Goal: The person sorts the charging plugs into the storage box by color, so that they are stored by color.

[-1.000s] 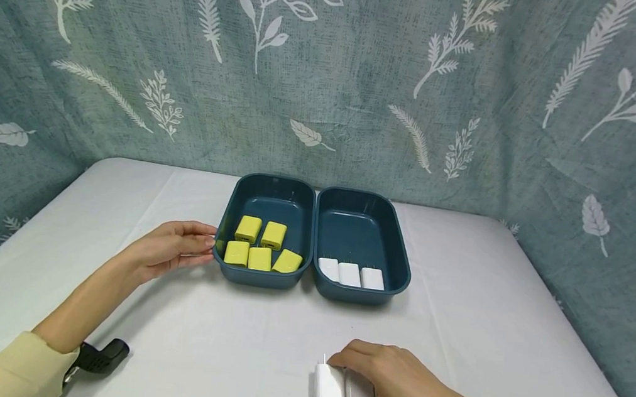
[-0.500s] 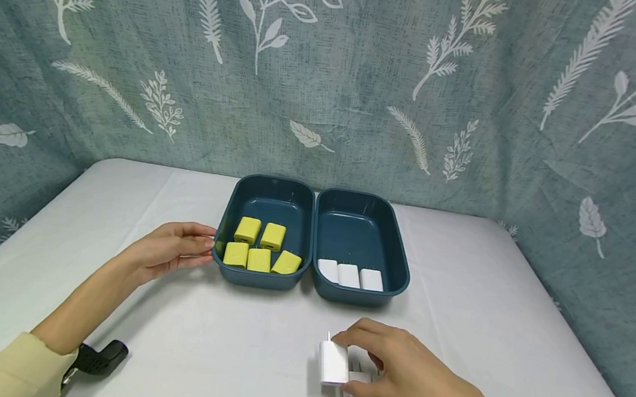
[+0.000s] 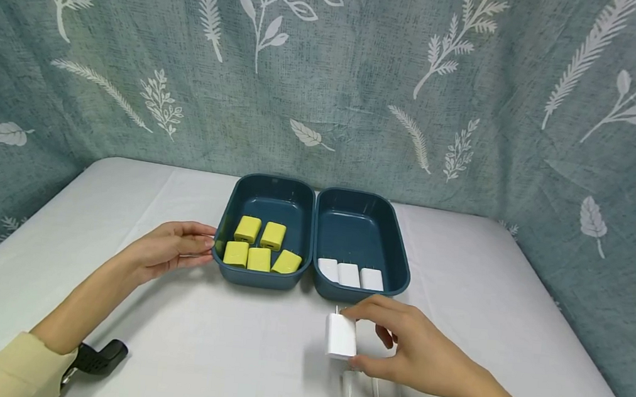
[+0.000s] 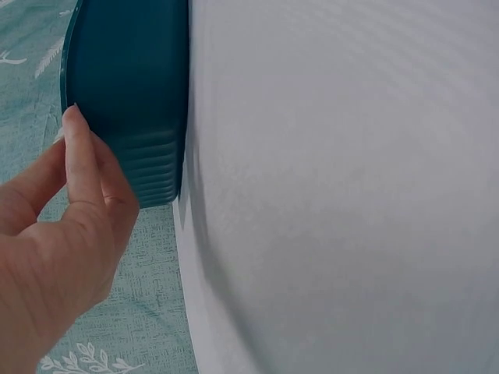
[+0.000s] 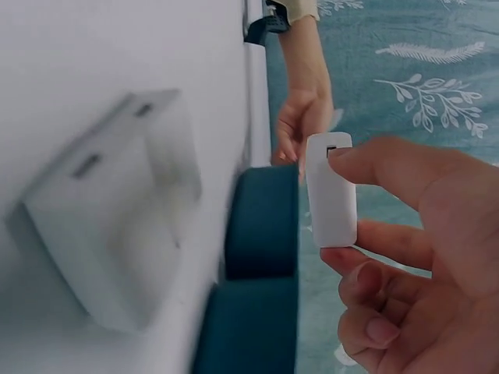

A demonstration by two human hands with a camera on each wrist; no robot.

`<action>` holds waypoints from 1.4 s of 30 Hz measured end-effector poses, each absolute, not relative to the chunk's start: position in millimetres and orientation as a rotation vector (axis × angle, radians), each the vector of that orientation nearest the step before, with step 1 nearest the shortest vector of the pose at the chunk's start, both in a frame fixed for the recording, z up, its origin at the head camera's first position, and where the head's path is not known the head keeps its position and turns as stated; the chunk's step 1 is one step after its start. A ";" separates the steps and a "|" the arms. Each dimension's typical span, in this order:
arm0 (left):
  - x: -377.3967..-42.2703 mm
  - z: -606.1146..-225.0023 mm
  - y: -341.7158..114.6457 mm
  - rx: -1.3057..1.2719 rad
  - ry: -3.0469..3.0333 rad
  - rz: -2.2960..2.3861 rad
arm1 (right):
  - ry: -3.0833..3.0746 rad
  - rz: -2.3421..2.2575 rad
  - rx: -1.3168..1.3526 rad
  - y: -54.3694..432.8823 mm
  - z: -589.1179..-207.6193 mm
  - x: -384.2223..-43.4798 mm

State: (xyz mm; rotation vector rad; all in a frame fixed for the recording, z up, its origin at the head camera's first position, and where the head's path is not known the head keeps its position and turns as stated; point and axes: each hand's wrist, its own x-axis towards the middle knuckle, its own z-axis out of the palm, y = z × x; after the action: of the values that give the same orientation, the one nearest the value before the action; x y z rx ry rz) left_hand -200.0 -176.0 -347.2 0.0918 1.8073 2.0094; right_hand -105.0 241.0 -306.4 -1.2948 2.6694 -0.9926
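Observation:
My right hand (image 3: 415, 346) pinches a white USB wall charger (image 3: 341, 336) between thumb and fingers, raised over the table with its prongs pointing away. In the right wrist view the charger (image 5: 333, 191) shows its port end beside the thumb. Below the hand, two more white chargers (image 3: 357, 394) lie side by side. My left hand (image 3: 171, 252) touches the outer left side of a dark blue bin (image 3: 271, 279) holding several yellow chargers (image 3: 259, 259); in the left wrist view its fingertips (image 4: 76, 118) are right at the rim.
A second dark blue bin (image 3: 357, 295) stands against the first one's right side, with three white chargers (image 3: 349, 275) along its near wall. A white cloth (image 3: 214, 347) covers the table. Behind hangs a green leaf-patterned curtain (image 3: 358, 126).
My right hand has lifted one white charger off the table and carried it forward toward the right bin, uncovering the two others. The left hand has stayed at its bin.

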 end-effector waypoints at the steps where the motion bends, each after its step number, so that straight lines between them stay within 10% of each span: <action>1: -200.3 -347.3 -176.3 0.089 1.811 2.009 | 2.692 -0.983 -1.290 241.7 -304.0 -106.6; 42: -199.8 -350.2 -177.2 0.089 1.814 2.010 | 2.940 -0.865 -1.166 259.6 -305.1 -215.2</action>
State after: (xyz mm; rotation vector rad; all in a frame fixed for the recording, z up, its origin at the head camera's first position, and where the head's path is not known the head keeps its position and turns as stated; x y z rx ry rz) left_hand -199.8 -177.2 -350.2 0.0890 1.8141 2.0105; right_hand -215.2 259.6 -305.1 -1.1659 2.9395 -0.8646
